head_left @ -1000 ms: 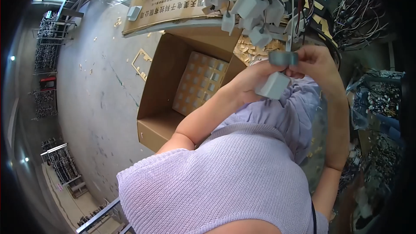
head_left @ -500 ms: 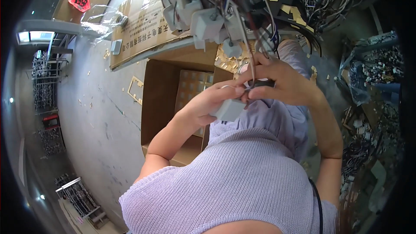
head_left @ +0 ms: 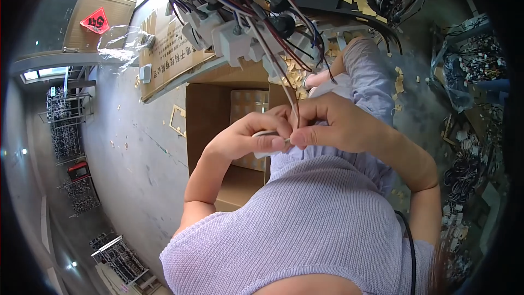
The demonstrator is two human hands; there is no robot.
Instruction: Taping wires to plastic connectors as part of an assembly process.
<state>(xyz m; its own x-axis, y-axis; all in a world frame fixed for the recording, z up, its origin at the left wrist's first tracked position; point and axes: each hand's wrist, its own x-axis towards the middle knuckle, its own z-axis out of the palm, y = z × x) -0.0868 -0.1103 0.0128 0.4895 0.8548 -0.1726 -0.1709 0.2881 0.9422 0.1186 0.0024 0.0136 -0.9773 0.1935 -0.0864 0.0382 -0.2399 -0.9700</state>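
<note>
My left hand (head_left: 243, 135) and my right hand (head_left: 345, 124) meet in front of my lap, thumb tips almost touching. A thin brownish cable (head_left: 287, 86) comes down from the bundle above and passes into the pinched fingers of my right hand. My left thumb and fingers are closed on a pale wire (head_left: 266, 133) next to a white plastic block (head_left: 262, 154), which sits mostly hidden under that hand. What joins cable and block is covered by my fingers. Above the hands hang several white plastic blocks (head_left: 233, 42) on dark cables.
An open cardboard box (head_left: 210, 125) stands left of my lap, its flap (head_left: 169, 57) spread outward. A black surface (head_left: 327, 0) with yellowish paper pieces lies at the top. Heaps of cables (head_left: 464, 169) are at the right; racks (head_left: 65, 120) stand far left.
My hands have drawn closer together, with thumbs now tip to tip. The dark object seen in my right hand no longer shows. The white block has turned under my left hand; the hanging bundle appears shifted left.
</note>
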